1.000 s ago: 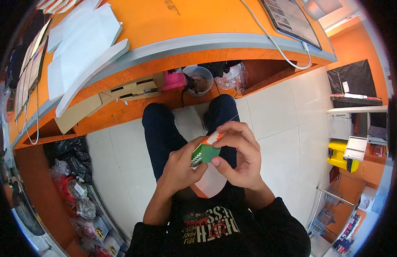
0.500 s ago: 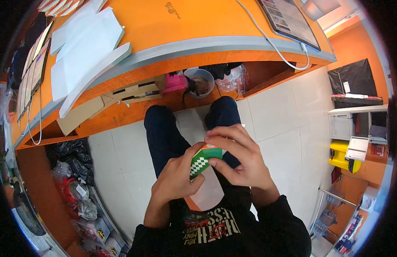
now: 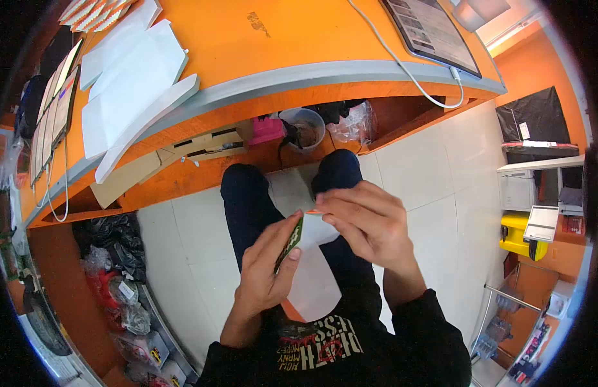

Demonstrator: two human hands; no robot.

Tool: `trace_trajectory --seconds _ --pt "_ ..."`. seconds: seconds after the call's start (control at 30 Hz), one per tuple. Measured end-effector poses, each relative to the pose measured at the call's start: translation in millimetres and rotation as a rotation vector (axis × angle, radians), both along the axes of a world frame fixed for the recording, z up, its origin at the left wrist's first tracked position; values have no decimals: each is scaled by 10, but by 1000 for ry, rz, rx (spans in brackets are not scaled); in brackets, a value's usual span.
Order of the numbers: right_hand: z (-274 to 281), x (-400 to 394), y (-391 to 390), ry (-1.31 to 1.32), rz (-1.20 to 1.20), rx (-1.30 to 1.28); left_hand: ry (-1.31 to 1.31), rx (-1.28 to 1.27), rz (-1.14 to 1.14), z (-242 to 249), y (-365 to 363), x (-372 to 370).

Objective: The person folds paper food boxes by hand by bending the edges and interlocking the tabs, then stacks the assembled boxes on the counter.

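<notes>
A folded piece of printed card (image 3: 290, 245), green with a white pattern, stands nearly edge-on over my lap. My left hand (image 3: 268, 267) grips it, fingers behind and thumb on its near face. From its top, a narrow orange flap (image 3: 314, 211) points right. The fingertips of my right hand (image 3: 370, 226) pinch the flap's end, thumb below and fingers above. Underneath, a white sheet (image 3: 315, 284) with an orange edge rests on my lap.
On the orange desk (image 3: 299, 39) lie white card sheets (image 3: 134, 77), zigzag-edged orange-and-white pieces (image 3: 95, 14) and a tablet (image 3: 434, 35) on a white cable. Below the desk sit a clear bucket (image 3: 304, 129) and flattened cardboard (image 3: 134, 174). Bagged items (image 3: 118, 284) fill the left shelf.
The green card has turned from showing its face to nearly edge-on. My right hand has shifted from the card's front to the orange flap, fingers now closer together.
</notes>
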State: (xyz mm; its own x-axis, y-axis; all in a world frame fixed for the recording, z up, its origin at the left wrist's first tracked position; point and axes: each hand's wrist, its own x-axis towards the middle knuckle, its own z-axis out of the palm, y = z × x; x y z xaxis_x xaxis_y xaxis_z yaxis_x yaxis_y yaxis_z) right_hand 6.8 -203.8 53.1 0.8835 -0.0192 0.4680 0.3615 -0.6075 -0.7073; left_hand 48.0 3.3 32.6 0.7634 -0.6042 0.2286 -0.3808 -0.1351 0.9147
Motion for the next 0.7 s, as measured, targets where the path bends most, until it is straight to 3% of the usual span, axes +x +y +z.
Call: trace_trajectory --seconds 0.1,0.13,0.23,0.33,0.43,0.63,0.7 --pt "-60 -88 229 25 -117 211 -114 47 203 -2 4 -72" --pt "-142 -145 287 38 -154 268 -43 -42 310 -2 -31 -119" --pt "-161 -254 440 118 -170 468 -174 -208 311 4 -81 -142" --pt "-196 -268 560 121 -149 788 -60 -243 435 7 -108 -173" --pt "-317 -308 485 101 -109 816 81 -265 394 27 -74 -176" --pt "-454 -358 582 62 -2 1017 41 -230 334 189 -75 -218" --pt "-514 -394 551 17 22 910 -15 -174 329 245 -72 -222"
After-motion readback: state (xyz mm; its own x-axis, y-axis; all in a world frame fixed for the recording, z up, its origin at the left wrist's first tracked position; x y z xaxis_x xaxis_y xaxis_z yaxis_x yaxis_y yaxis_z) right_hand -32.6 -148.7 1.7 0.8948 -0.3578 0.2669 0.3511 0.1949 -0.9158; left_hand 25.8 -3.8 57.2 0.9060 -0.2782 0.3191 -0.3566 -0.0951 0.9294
